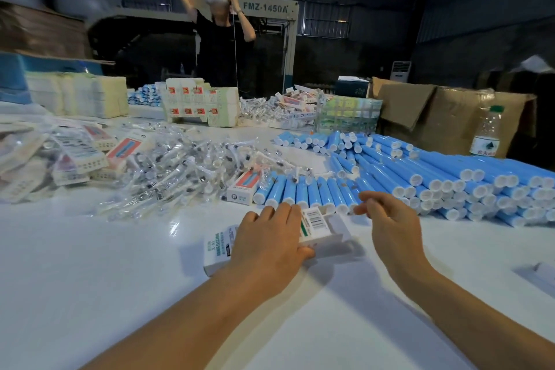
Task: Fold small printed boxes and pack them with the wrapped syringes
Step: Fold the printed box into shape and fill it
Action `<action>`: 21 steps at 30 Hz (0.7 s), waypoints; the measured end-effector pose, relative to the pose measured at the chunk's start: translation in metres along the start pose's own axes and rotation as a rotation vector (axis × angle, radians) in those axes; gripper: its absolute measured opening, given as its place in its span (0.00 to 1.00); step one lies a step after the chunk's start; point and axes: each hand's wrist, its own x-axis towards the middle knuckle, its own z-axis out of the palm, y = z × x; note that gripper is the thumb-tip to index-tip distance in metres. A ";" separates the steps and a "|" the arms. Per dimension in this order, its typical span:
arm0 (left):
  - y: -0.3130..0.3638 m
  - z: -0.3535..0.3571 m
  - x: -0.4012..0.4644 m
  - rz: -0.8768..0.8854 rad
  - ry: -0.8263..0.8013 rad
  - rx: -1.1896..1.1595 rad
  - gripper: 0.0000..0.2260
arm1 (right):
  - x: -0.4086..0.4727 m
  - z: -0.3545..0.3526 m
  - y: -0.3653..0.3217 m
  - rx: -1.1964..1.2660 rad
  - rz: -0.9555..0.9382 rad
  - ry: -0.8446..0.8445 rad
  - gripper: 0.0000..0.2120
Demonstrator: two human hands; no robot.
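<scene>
Left hand [270,237] pins the box [315,228] on the worktop [90,264]; right hand [390,225], loose and empty, could knock its open flap shut.

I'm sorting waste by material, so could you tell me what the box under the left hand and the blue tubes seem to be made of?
Box: apparently thin white printed cardboard, matte, with creased flaps. Blue tubes: probably smooth plastic with white end caps; uncertain.
</scene>
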 end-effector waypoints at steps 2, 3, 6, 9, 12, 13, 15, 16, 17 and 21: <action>-0.006 -0.002 0.001 -0.012 0.000 -0.011 0.29 | 0.005 0.003 -0.001 -0.011 0.018 -0.016 0.10; -0.008 -0.003 0.001 -0.024 -0.002 -0.021 0.28 | 0.006 0.006 -0.001 -0.019 0.042 -0.044 0.10; -0.012 -0.007 0.001 -0.048 -0.010 -0.050 0.27 | 0.000 0.011 0.002 0.081 0.177 -0.287 0.14; -0.014 -0.010 0.003 -0.033 -0.021 -0.058 0.27 | -0.003 0.011 0.004 0.156 0.135 -0.606 0.28; -0.014 -0.012 0.003 -0.012 -0.041 -0.079 0.28 | -0.001 0.010 0.003 0.069 0.049 -0.638 0.29; -0.013 -0.012 0.003 -0.009 -0.048 -0.086 0.28 | -0.001 0.010 0.002 0.039 0.022 -0.624 0.27; -0.014 -0.011 0.003 0.001 -0.052 -0.092 0.29 | -0.002 0.007 0.002 0.061 0.003 -0.633 0.26; -0.014 -0.011 0.002 0.004 -0.049 -0.097 0.29 | -0.002 0.005 0.003 0.099 0.011 -0.653 0.25; -0.014 -0.011 0.002 0.007 -0.043 -0.102 0.29 | -0.003 0.003 0.003 0.127 0.012 -0.668 0.25; -0.011 -0.012 0.001 0.021 -0.026 -0.125 0.29 | -0.004 0.000 0.004 0.256 0.044 -0.635 0.24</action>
